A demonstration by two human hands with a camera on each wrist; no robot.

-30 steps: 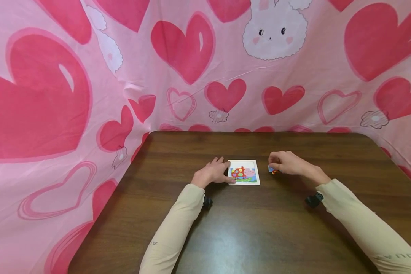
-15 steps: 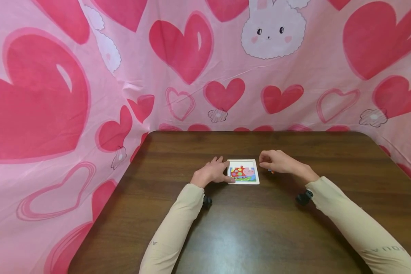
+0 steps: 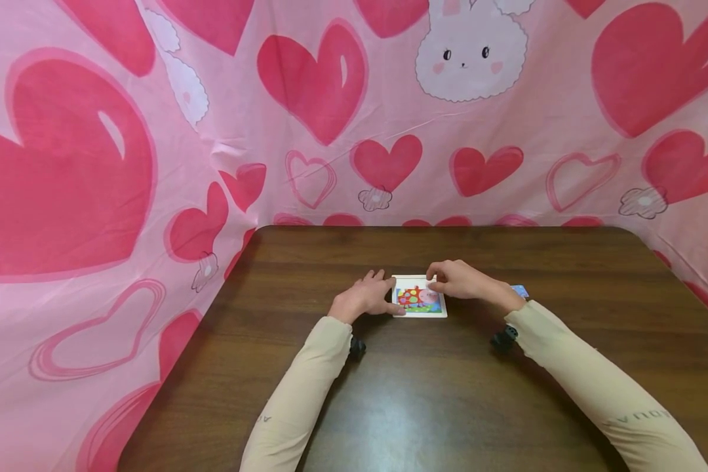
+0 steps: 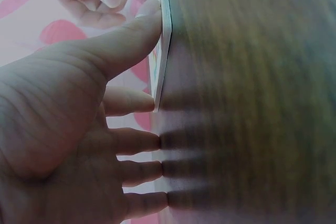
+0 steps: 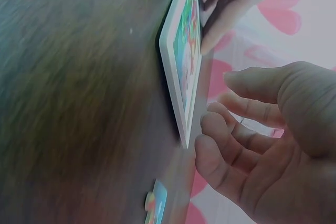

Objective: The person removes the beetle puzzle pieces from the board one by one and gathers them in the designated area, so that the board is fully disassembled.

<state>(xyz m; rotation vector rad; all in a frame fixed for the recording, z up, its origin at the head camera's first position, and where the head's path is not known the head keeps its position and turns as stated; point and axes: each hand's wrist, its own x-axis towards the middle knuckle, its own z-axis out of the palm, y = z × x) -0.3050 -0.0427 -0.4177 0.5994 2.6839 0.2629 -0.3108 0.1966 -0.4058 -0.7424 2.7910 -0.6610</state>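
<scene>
A white-framed picture puzzle [image 3: 410, 282] lies flat on the table. Its lower part shows a red spotted body, a pink face and green ground; a white strip runs along the top. My left hand [image 3: 362, 298] spreads over its left side; thumb and index finger touch the board, and the other fingertips rest on the table in the left wrist view. At the upper right corner hovers my right hand [image 3: 466, 280], fingers loosely bent. The right wrist view shows a gap between thumb and fingers, with nothing visible there. A loose blue piece [image 3: 520, 291] lies right of the board, partly behind the right wrist.
The brown wooden table [image 3: 354, 393] has rounded far corners. Behind it and along the left hangs a pink cloth [image 3: 307, 118] printed with hearts and a rabbit. Each wrist carries a black camera. In the right wrist view the loose piece also shows an orange part.
My right hand has moved left from beside the loose piece to the board's upper right corner. A blue piece now shows beyond the right wrist. My left hand has stayed put.
</scene>
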